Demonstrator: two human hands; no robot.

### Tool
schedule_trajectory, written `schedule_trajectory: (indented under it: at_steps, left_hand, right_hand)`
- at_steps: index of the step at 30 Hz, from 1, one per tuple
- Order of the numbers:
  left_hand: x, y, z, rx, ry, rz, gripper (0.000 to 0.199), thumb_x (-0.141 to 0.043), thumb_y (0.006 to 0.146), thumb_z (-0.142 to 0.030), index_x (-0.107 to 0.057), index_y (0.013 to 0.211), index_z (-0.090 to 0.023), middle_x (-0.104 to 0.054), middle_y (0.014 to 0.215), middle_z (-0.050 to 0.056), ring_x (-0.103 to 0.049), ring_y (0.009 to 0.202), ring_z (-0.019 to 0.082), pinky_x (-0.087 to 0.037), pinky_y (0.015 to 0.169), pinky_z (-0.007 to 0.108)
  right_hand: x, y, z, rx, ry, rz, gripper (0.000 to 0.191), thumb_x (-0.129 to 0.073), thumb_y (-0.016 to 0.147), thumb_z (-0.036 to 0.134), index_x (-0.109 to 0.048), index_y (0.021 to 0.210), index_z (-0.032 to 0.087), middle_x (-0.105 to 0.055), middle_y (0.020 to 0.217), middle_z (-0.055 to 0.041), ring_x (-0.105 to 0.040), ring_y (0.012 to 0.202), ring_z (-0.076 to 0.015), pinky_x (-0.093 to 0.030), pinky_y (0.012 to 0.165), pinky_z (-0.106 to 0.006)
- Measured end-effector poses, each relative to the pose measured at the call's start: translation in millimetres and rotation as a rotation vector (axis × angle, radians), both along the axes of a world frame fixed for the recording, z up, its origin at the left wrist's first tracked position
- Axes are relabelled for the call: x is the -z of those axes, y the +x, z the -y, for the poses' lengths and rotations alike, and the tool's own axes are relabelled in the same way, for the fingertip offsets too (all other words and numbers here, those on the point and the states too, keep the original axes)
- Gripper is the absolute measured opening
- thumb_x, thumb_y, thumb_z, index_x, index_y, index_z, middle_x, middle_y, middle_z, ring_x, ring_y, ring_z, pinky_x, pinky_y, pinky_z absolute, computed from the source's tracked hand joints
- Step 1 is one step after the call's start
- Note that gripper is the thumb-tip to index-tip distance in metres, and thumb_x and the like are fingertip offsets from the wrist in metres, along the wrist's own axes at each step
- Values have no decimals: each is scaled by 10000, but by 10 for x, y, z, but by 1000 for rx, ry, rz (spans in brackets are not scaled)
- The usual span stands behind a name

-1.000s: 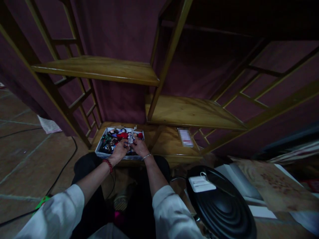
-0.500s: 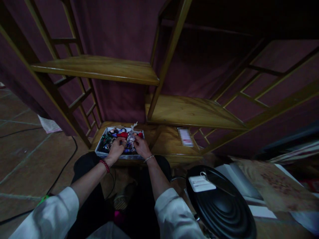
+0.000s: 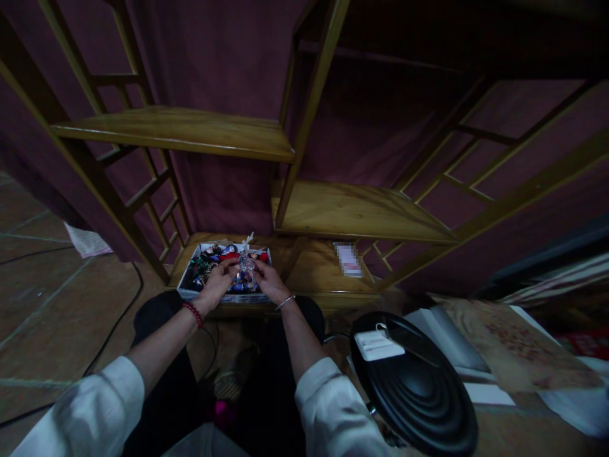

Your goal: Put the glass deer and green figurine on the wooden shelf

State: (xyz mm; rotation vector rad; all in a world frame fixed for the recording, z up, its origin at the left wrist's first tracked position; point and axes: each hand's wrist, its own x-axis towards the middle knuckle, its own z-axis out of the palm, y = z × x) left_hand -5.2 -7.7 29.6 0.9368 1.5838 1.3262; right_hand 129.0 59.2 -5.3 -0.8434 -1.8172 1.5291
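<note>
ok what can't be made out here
Silvery thing: head view, too small to identify.
Contents of white box: head view, left hand and right hand cover some.
Flat thing on bottom shelf: head view, pixelated.
Top of shelf unit: head view, cut off by upper edge.

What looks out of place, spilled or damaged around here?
Nothing visibly spilled or broken. A pale sheet sits askew by the curtain's lower edge, odd because it's away from the papers on the right. Also, a white piece pokes above the crowded box's far rim; I can't tell what it is.
</note>
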Motion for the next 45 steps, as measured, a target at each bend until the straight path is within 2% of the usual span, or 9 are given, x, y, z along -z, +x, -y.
schedule_trajectory:
  at_steps: [4, 8, 11, 15, 19, 25, 33, 38, 45]
  left_hand:
    - [74, -29, -37, -45, 14, -105, 374, -582, 634, -344, -609, 959, -160, -533, 608, -32, -494, 562, 105, -382, 519, 210]
    - [115, -53, -65, -51, 38, -185, 302, -593, 613, -314, -633, 876, -171, -591, 675, -7, -536, 637, 128, -405, 614, 234]
    - [56, -31, -42, -38, 44, -139, 303, -606, 603, -309, -632, 867, -160, -625, 746, 17, -559, 723, 147, -411, 705, 252]
    - [-51, 9, 10, -26, 26, -4, 427, -649, 575, -382, -618, 929, -145, -639, 798, 27, -565, 766, 151, -409, 748, 264]
    - [-83, 14, 44, -36, 12, 84, 523, -666, 540, -474, -609, 932, -133, -629, 751, 17, -558, 690, 131, -423, 672, 247]
    - [-117, 37, 84, -36, -11, 82, 572, -677, 511, -496, -602, 944, -130, -603, 684, -3, -524, 595, 109, -410, 579, 228]
    - [-192, 85, 138, -91, -15, -5, 519, -666, 512, -500, -625, 875, -131, -576, 598, -20, -475, 541, 99, -373, 529, 214]
    - [-215, 110, 184, -86, -16, -24, 572, -660, 507, -519, -608, 910, -117, -540, 573, -35, -446, 515, 90, -360, 519, 214]
    - [-211, 140, 243, -57, 34, 12, 555, -665, 522, -514, -584, 917, -132, -520, 573, -44, -454, 513, 87, -357, 508, 208]
  right_hand:
    - [-29, 23, 27, -27, -42, -52, 399, -476, 793, 212, -473, 1191, 191, -626, 846, -13, -586, 727, -108, -472, 596, -199]
    - [-82, 37, 61, -33, -62, -106, 365, -515, 779, 283, -517, 1130, 184, -611, 833, -10, -571, 690, -101, -461, 591, -201]
    - [-122, 47, 82, -45, -88, -126, 378, -542, 763, 354, -532, 1101, 185, -604, 819, -9, -558, 680, -104, -449, 585, -204]
    - [-173, 67, 109, -88, -124, -170, 421, -557, 741, 450, -548, 1068, 185, -601, 825, -12, -542, 692, -105, -435, 601, -206]
    - [-198, 79, 139, -132, -172, -211, 423, -601, 693, 489, -580, 983, 181, -593, 806, -5, -529, 685, -99, -414, 589, -192]
    - [-181, 70, 190, -142, -329, -286, 377, -668, 652, 423, -591, 928, 178, -599, 828, -2, -551, 708, -94, -412, 605, -184]
    - [-299, 127, 277, -169, -542, -389, 301, -597, 740, 402, -591, 918, 160, -639, 823, -33, -605, 750, -123, -452, 667, -230]
    - [-259, 124, 292, -205, -573, -442, 361, -610, 716, 450, -595, 917, 151, -645, 805, -30, -612, 734, -124, -469, 674, -234]
    - [-213, 136, 341, -218, -546, -430, 442, -674, 678, 376, -574, 1055, 170, -644, 857, -23, -603, 768, -111, -458, 718, -233]
